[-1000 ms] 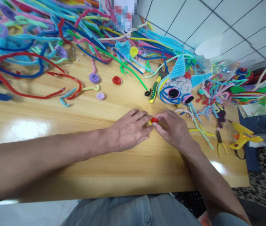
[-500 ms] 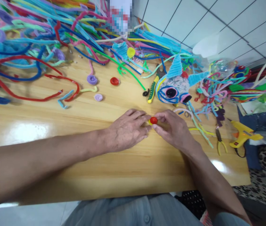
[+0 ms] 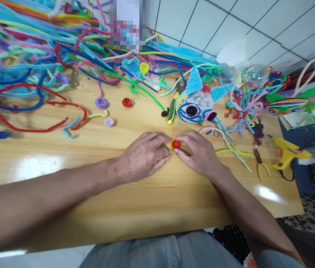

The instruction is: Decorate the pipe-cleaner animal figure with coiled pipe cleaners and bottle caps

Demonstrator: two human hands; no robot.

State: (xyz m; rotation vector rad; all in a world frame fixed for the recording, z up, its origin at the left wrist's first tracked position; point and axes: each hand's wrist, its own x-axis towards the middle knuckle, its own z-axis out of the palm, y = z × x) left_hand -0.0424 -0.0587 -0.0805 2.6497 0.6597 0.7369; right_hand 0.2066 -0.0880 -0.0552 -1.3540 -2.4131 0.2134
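Observation:
A small coil of red pipe cleaner with a yellow edge point(image 3: 175, 144) is at the middle of the wooden table, between my hands. My right hand point(image 3: 198, 153) pinches its right side between thumb and index finger. From the left, my left hand point(image 3: 145, 156) has its bent fingertips closed at the yellow edge, back of the hand up. A plush-like head of pipe cleaners point(image 3: 196, 102), with blue ears and a round dark eye, stands just beyond my hands. Green-handled pliers point(image 3: 173, 108) lie beside it.
A red coil point(image 3: 127, 102), a purple coil point(image 3: 101, 102) and a lilac coil point(image 3: 109, 122) lie beyond my left hand. Loose pipe cleaners point(image 3: 43, 48) heap at the back left. At right are yellow-handled pliers point(image 3: 260, 163) and a yellow glue gun point(image 3: 290, 152).
The view has shifted slightly, so things on the table appear further left. My left fingertips have drawn back a little, showing more of the yellow edge. My right hand keeps its pinch.

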